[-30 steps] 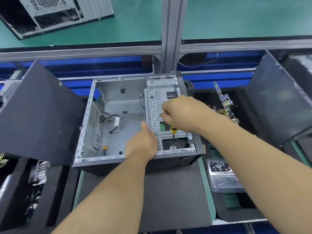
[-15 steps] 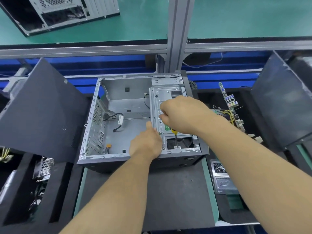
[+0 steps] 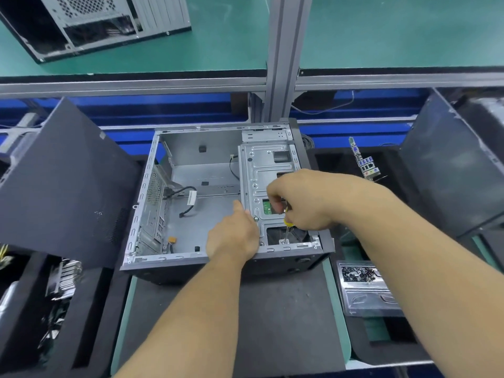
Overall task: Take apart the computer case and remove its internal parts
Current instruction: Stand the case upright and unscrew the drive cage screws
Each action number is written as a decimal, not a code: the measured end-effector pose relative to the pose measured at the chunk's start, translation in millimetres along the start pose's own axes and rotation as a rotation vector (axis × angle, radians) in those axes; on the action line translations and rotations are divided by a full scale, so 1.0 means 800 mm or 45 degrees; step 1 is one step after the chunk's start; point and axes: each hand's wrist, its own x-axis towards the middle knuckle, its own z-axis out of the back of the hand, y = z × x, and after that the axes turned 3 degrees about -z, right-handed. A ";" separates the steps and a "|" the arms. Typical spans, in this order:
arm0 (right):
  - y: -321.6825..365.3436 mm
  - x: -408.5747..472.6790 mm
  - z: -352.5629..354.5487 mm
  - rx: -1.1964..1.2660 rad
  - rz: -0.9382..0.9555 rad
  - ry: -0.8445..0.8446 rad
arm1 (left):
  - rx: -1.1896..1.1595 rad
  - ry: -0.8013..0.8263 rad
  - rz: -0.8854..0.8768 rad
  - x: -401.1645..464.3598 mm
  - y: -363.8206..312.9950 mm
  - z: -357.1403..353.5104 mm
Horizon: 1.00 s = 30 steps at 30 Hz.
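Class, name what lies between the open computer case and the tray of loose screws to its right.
In the head view, only the right forearm crosses above that gap.

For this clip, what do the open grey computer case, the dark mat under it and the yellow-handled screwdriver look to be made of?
Open grey computer case: looks like bare sheet metal inside, matt silver with stamped holes and folded edges; its outer skin is dark.
Dark mat: probably foam or rubber, dull black, no shine.
Yellow-handled screwdriver: thin metal shaft, handle likely plastic, mostly hidden in the right hand.
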 end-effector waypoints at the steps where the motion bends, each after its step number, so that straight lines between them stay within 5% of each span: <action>1: 0.000 0.001 -0.002 -0.011 -0.052 -0.029 | -0.009 0.009 -0.003 -0.001 0.000 0.000; 5: -0.006 0.002 -0.003 -0.156 -0.274 -0.097 | -0.089 0.065 0.006 -0.003 0.001 0.003; 15: -0.002 -0.008 -0.006 -0.086 0.038 -0.086 | -0.078 0.073 0.019 -0.003 -0.002 0.005; 22: -0.014 0.001 -0.006 -0.174 -0.320 -0.136 | -0.095 0.003 0.010 -0.005 -0.001 0.004; 30: 0.017 0.022 -0.018 -0.248 0.103 -0.449 | -0.092 -0.049 0.018 0.000 -0.001 0.002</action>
